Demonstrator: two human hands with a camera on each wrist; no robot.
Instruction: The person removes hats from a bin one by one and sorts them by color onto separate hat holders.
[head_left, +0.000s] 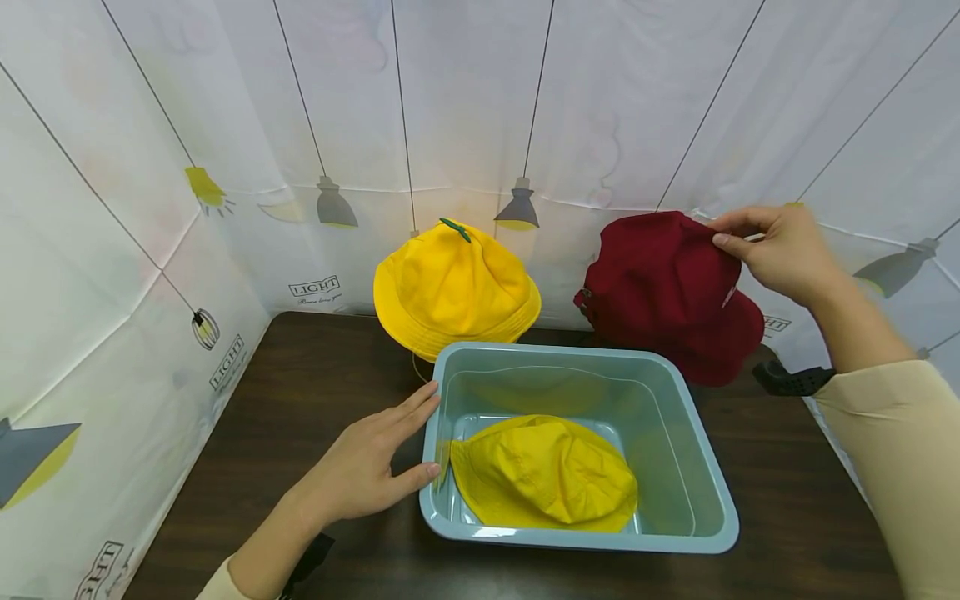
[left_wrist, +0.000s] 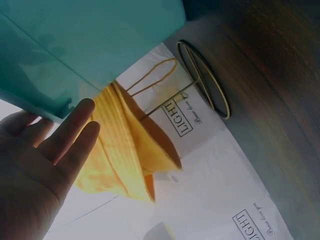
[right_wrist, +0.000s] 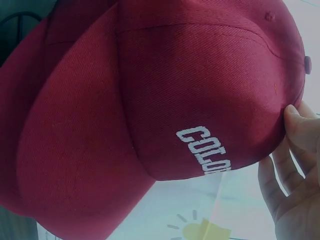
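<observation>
My right hand (head_left: 783, 254) pinches the crown of a dark red baseball cap (head_left: 660, 283) between thumb and fingers, at the back right of the table. White lettering reading "COLO" shows on the cap's front (right_wrist: 200, 85) in the right wrist view, and more red cloth lies behind its brim. My left hand (head_left: 367, 462) has its fingers extended, fingertips at the left rim of a light blue plastic basin (head_left: 570, 546). Inside the basin lies a yellow bucket hat (head_left: 547, 475). Another yellow hat (head_left: 457, 287), topped by a green sprout, sits behind the basin.
A thin metal stand (left_wrist: 205, 82) with a ring base is under the rear yellow hat, beside a hanging cord loop (left_wrist: 155, 75). The dark wooden table (head_left: 247, 417) meets a white curtain (head_left: 465, 100) printed with lamps along its back and left edges.
</observation>
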